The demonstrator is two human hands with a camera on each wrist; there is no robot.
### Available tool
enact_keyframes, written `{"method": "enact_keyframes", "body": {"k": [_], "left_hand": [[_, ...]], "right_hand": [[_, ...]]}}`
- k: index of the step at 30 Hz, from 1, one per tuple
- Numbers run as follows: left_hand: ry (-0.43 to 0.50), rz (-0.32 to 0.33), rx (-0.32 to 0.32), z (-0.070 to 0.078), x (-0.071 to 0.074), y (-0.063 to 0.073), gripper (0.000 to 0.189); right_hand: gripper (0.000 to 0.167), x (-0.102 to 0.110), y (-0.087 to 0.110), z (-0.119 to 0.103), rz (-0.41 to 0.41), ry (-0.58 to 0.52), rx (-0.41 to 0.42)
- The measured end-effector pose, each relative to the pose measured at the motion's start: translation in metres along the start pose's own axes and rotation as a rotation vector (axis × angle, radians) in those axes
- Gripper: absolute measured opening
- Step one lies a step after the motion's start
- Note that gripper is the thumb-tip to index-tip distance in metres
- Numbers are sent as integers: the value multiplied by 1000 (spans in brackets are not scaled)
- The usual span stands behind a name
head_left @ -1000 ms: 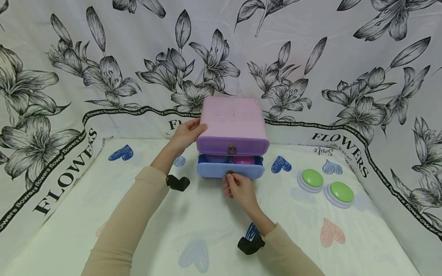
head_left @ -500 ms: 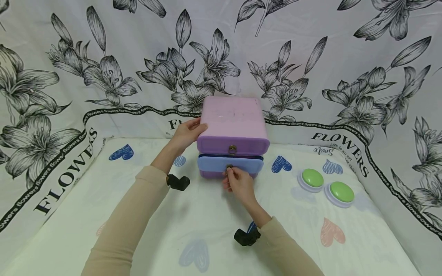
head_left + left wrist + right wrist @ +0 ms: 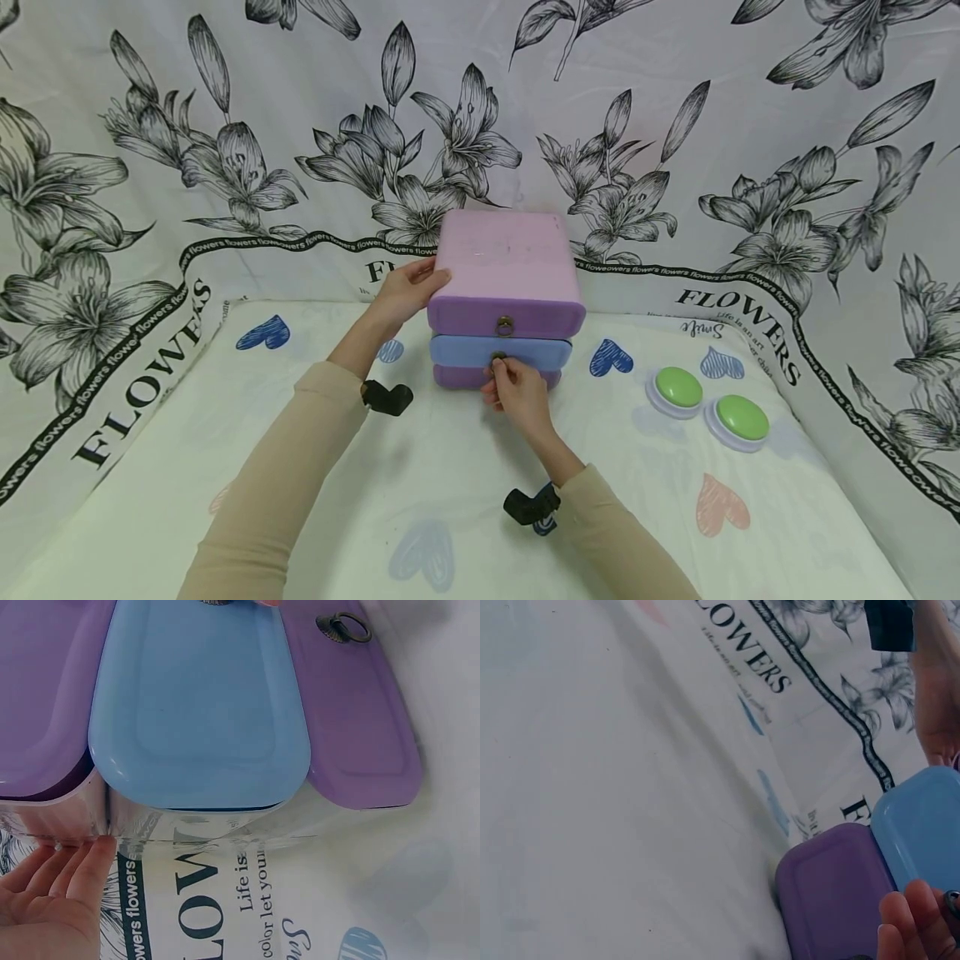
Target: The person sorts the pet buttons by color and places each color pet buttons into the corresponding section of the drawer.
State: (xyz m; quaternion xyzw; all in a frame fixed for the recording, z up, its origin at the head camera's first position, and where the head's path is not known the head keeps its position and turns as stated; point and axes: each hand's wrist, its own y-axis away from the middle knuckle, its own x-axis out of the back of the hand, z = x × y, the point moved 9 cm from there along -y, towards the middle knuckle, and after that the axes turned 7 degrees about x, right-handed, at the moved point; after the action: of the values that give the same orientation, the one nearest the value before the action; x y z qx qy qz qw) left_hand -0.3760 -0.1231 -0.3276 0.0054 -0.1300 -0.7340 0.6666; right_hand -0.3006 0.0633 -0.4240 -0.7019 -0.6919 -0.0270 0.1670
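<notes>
A small chest of drawers [image 3: 510, 250] with a pink top stands at the back of the cloth. Its upper purple drawer [image 3: 465, 319], middle blue drawer [image 3: 202, 705] and lower purple drawer [image 3: 360, 712] all sit pushed in, the blue front almost flush with its clear casing. My left hand [image 3: 408, 287] rests against the chest's upper left side, fingers extended along it and thumb on the top edge. With thumb and forefinger, my right hand [image 3: 525, 404] pinches the ring pull [image 3: 952, 900] of the blue drawer. The drawer's contents are hidden.
Two green domed push buttons [image 3: 678, 387] on pale bases lie to the right of the chest. Behind it rises a flower-printed cloth backdrop [image 3: 525, 167]. A white cloth with printed hearts [image 3: 420, 554] covers the surface.
The blue drawer has slid back into the chest, hiding the pink and purple round things inside. My right hand moved forward with its ring pull. My left hand stayed still.
</notes>
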Motion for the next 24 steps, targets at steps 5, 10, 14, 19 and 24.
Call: {"method": "enact_keyframes", "body": {"k": [5, 10, 14, 19, 24], "left_hand": [[-2, -3, 3, 0, 0, 1, 68], [-8, -9, 5, 0, -1, 0, 68], [-15, -8, 10, -1, -1, 0, 68], [-13, -9, 12, -1, -1, -1, 68], [-13, -13, 12, 0, -2, 0, 68]], "right_hand": [[31, 0, -1, -1, -3, 4, -3], [32, 1, -2, -2, -5, 20, -1], [32, 1, -2, -2, -8, 23, -4], [32, 1, -1, -3, -10, 20, 4], [32, 2, -3, -4, -7, 28, 20]]}}
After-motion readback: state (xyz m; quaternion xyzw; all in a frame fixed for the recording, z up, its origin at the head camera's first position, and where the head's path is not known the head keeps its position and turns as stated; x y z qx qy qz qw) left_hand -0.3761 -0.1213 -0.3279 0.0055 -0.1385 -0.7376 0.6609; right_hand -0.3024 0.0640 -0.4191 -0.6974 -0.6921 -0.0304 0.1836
